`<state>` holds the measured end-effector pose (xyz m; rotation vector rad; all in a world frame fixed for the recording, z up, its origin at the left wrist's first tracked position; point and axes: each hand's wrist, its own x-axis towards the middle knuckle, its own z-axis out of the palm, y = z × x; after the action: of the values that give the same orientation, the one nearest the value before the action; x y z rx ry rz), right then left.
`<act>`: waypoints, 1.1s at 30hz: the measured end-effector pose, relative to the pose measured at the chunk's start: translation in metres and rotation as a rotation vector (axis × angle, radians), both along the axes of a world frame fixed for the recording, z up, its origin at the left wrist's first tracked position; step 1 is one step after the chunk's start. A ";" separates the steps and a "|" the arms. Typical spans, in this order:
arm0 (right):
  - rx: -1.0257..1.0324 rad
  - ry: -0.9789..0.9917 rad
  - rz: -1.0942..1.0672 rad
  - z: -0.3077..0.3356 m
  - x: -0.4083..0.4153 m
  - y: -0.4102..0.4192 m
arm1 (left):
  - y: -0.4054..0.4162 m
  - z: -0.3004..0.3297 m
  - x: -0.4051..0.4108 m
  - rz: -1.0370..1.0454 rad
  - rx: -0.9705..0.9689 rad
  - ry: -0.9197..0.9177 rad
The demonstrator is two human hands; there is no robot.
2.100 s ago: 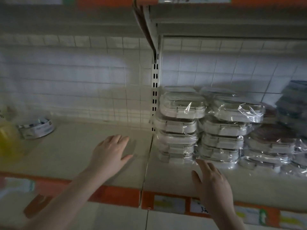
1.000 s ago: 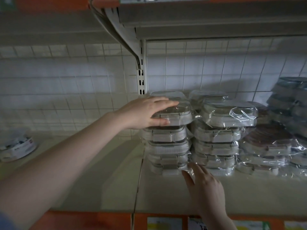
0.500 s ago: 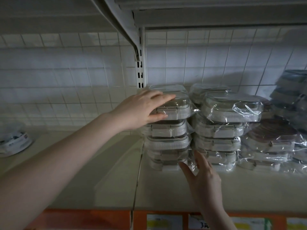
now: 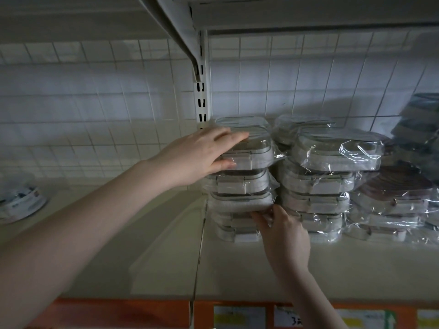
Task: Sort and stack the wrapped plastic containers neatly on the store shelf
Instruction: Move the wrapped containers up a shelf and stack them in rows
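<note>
hands (image 4: 197,155) on wrapped containers (image 4: 247,154), labels unreadable

right hand (image 4: 283,236) has slid up from the shelf (image 4: 237,269) to the left stack (image 4: 240,193); fingertips now under its third container.

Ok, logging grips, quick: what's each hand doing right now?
Left hand: grips the top container of the left stack.
Right hand: fingers tucked under a lower container; grip unclear.

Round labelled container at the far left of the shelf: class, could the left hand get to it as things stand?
Probably yes. The shelf between the left hand and the round labelled container lies bare, but the hand grips the top wrapped container and must release it first.
</note>
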<state>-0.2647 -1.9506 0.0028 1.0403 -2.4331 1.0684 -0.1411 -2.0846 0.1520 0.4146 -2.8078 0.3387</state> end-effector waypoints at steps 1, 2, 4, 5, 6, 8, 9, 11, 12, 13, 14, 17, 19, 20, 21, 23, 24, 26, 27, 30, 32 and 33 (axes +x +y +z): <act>0.002 -0.003 -0.002 0.000 -0.001 -0.001 | -0.001 0.000 0.002 -0.003 -0.012 0.002; -0.002 -0.004 0.001 0.000 -0.002 -0.001 | -0.002 0.000 0.004 -0.006 -0.029 0.006; -0.013 -0.009 0.012 0.001 -0.002 -0.002 | -0.005 0.000 0.007 -0.001 -0.062 0.015; -0.017 -0.010 0.018 0.001 -0.002 -0.003 | -0.005 -0.001 0.008 0.005 -0.072 0.021; -0.019 -0.008 0.024 0.000 -0.002 -0.002 | -0.005 -0.001 0.007 0.012 -0.084 0.031; -0.016 0.007 0.038 -0.002 -0.003 -0.001 | -0.002 -0.004 0.003 0.031 -0.131 0.051; -0.020 0.022 0.044 -0.004 -0.004 0.000 | -0.001 -0.006 0.000 0.038 -0.152 0.062; -0.049 0.038 0.048 -0.006 -0.004 0.003 | 0.002 -0.008 -0.004 0.051 -0.154 0.075; -0.075 0.045 0.052 -0.006 -0.004 0.005 | 0.003 -0.009 -0.005 0.060 -0.143 0.077; -0.102 0.055 0.061 -0.006 -0.003 0.006 | 0.004 -0.008 -0.005 0.065 -0.134 0.079; -0.122 0.068 0.071 -0.005 -0.003 0.007 | 0.004 -0.007 -0.004 0.065 -0.125 0.082; -0.132 0.072 0.072 0.001 -0.003 0.007 | 0.005 -0.002 -0.002 0.068 -0.071 0.032; -0.118 0.052 0.058 0.002 -0.005 0.006 | 0.005 0.001 -0.002 0.088 -0.025 -0.030; -0.115 0.047 0.050 0.002 -0.005 0.005 | 0.004 0.002 -0.003 0.092 -0.024 -0.043; -0.111 0.044 0.048 0.003 -0.006 0.005 | 0.003 0.002 -0.004 0.091 -0.034 -0.043; -0.116 0.060 0.049 0.002 -0.006 0.004 | 0.001 -0.001 -0.006 0.092 -0.060 -0.029; -0.114 0.071 0.047 0.001 -0.007 0.004 | 0.000 -0.002 -0.008 0.095 -0.062 -0.021; -0.100 0.077 0.044 0.001 -0.008 0.005 | 0.002 -0.004 -0.010 0.104 -0.059 -0.016; -0.095 0.075 0.040 0.000 -0.009 0.006 | 0.002 -0.004 -0.010 0.108 -0.059 -0.017; -0.091 0.100 0.042 -0.003 -0.010 0.005 | 0.004 -0.003 -0.013 0.120 -0.069 -0.007; -0.098 0.128 0.045 -0.005 -0.011 0.003 | 0.005 -0.004 -0.016 0.132 -0.079 0.002; -0.096 0.143 0.046 -0.005 -0.011 0.003 | 0.006 -0.005 -0.018 0.136 -0.086 0.009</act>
<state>-0.2756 -1.9477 -0.0026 1.1061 -2.2339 1.0752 -0.1593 -2.0782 0.1468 0.5874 -2.7506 0.4834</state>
